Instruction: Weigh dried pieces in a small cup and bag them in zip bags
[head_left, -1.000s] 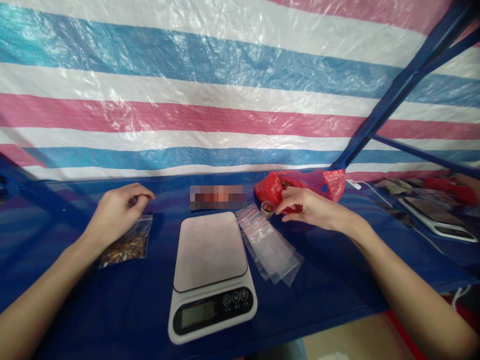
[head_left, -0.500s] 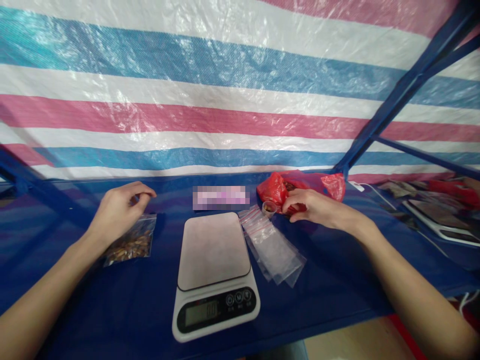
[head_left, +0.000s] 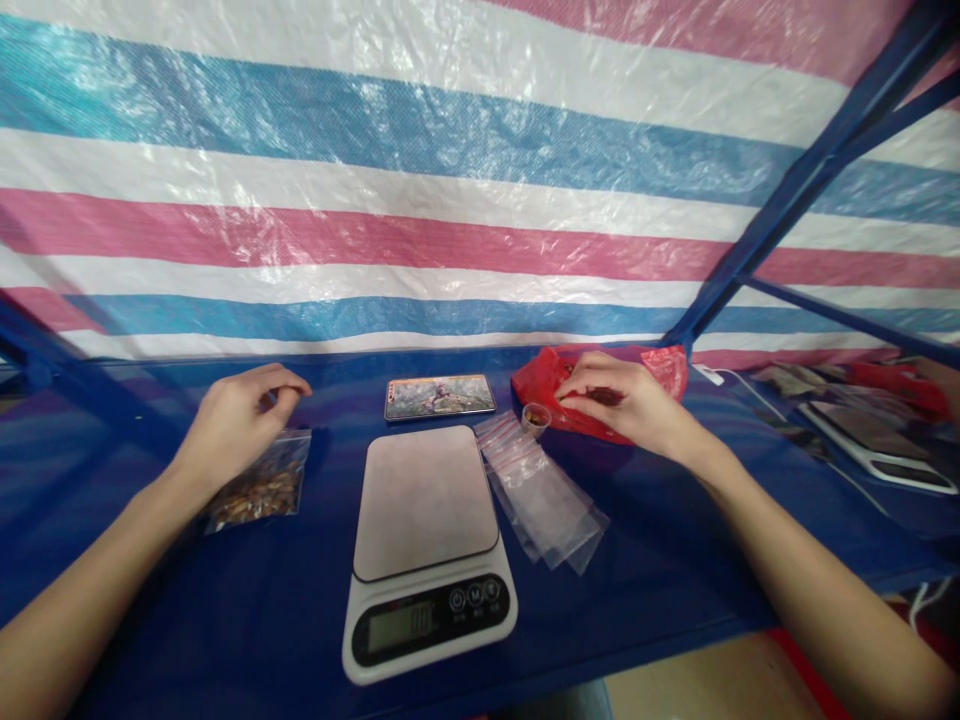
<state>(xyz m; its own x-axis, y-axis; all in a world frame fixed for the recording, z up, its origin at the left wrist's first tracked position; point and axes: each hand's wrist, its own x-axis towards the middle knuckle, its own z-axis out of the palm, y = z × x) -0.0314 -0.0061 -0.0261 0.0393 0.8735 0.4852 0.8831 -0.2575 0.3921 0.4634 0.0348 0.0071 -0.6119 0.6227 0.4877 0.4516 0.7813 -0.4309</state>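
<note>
My left hand [head_left: 244, 420] rests over the top of a clear zip bag [head_left: 264, 490] filled with brown, seed-like pieces; its fingers are curled, thumb near the index finger, and nothing shows between them. My right hand [head_left: 611, 395] is at a red plastic bag [head_left: 536, 380], thumb and fingertips pinched at its edge; dark brown contents show beneath the palm. Just left of those fingertips stands a small clear cup [head_left: 535, 420] with some brown bits in it. Flat clear zip bags [head_left: 551, 505] lie fanned between the cup and a white digital scale [head_left: 427, 500].
Behind the scale lies a phone [head_left: 440, 396] with a lit screen. A blue metal post [head_left: 772, 210] rises at the back right, before a striped plastic sheet [head_left: 360, 240]. Beyond it on the right are another scale [head_left: 877, 445] and a white cable [head_left: 765, 400].
My right hand has moved up and slightly left over the red bag, its fingers closing. The bag's opening now looks flatter. My left hand has stayed in place.
</note>
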